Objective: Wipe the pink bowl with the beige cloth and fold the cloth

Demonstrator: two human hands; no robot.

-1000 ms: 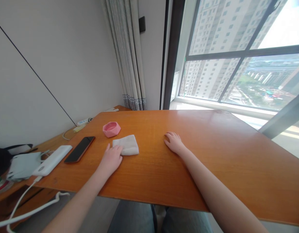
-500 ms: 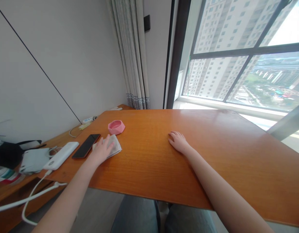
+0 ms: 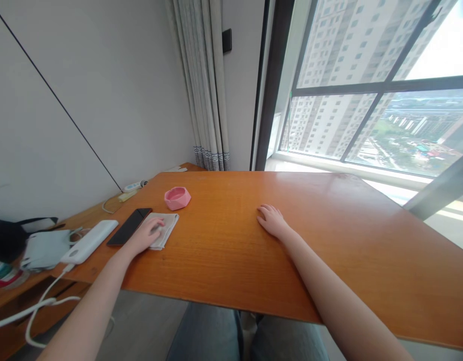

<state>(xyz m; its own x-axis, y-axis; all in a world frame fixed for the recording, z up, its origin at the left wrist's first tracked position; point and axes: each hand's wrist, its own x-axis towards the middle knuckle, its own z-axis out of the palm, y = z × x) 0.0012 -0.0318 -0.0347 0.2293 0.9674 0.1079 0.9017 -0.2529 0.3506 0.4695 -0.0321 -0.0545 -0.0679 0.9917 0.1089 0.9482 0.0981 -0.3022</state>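
On the left of the wooden table, my left hand (image 3: 145, 234) lies on a light grey folded cloth (image 3: 167, 232). Its fingers are loosely bent, with a gap showing between thumb and forefinger, and the palm's underside is hidden. A dark phone (image 3: 129, 228) lies flat just left of that hand. Beyond the cloth stands a pink faceted bowl-like dish (image 3: 177, 198). My right hand (image 3: 272, 220) rests palm down on the tabletop near the middle, fingers stretched out, holding nothing.
The orange-brown table (image 3: 224, 250) has its front edge above my knees. At the left are a white power bank-like device (image 3: 89, 241) with a cable, a pale pouch (image 3: 44, 249) and a power strip (image 3: 133, 186). A curtain (image 3: 207, 90) and window stand behind.
My left hand has shifted slightly left, its fingers drawing in from a wider spread. The cloth now lies turned and straighter under it. My right hand stays in place on the table.
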